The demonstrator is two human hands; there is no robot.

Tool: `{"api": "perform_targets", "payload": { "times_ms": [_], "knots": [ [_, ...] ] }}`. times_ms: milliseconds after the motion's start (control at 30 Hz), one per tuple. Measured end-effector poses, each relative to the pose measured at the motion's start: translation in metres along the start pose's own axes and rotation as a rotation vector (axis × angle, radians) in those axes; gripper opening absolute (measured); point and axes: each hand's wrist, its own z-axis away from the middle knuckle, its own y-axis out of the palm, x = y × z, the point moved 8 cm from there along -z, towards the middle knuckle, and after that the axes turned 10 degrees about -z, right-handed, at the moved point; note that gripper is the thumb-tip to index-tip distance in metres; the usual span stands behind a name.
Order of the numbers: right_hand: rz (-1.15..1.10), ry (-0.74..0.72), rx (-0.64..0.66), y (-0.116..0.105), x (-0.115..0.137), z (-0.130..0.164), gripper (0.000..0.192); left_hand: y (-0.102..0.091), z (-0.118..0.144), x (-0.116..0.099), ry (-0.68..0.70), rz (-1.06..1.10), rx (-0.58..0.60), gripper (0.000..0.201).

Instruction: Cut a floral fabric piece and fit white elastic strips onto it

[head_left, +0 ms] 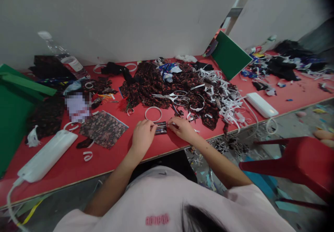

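Both hands pinch a small dark strip (161, 128) on the red tabletop (109, 159): left hand (142, 137) clamped on its left end, right hand (182, 127) on its right. A white ring (153, 113) lies just behind it.

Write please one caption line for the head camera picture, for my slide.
Both hands, left hand and right hand, hold a small dark fabric piece on a cluttered red table.

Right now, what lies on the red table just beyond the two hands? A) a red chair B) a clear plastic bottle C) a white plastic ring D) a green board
C: the white plastic ring lies on the red table just past the left hand and right hand, which pinch a small dark fabric piece.
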Motion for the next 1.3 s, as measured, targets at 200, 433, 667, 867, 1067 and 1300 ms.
{"api": "perform_targets", "payload": {
  "times_ms": [200,433,667,867,1067,1300],
  "knots": [
    [0.193,0.033,0.057,0.006,-0.003,0.004,0.012,0.004,-0.004,-0.006,0.051,-0.119,0.028,0.024],
    [0.303,0.037,0.096,0.009,-0.002,0.004,0.015,0.010,-0.008,-0.008,0.068,-0.165,0.067,0.025],
    [0.366,0.041,0.106,0.011,-0.001,0.003,0.017,0.012,-0.011,-0.011,0.095,-0.214,0.076,0.026],
    [0.509,0.029,0.236,0.016,0.002,0.008,0.021,0.013,-0.014,-0.009,0.084,-0.255,0.114,0.024],
    [0.282,-0.016,0.180,0.010,-0.005,0.007,0.020,0.011,-0.014,-0.011,0.089,-0.280,0.107,0.025],
    [0.100,-0.039,0.112,0.002,-0.007,0.002,0.016,0.012,-0.014,-0.012,0.090,-0.283,0.104,0.023]
  ]
}}
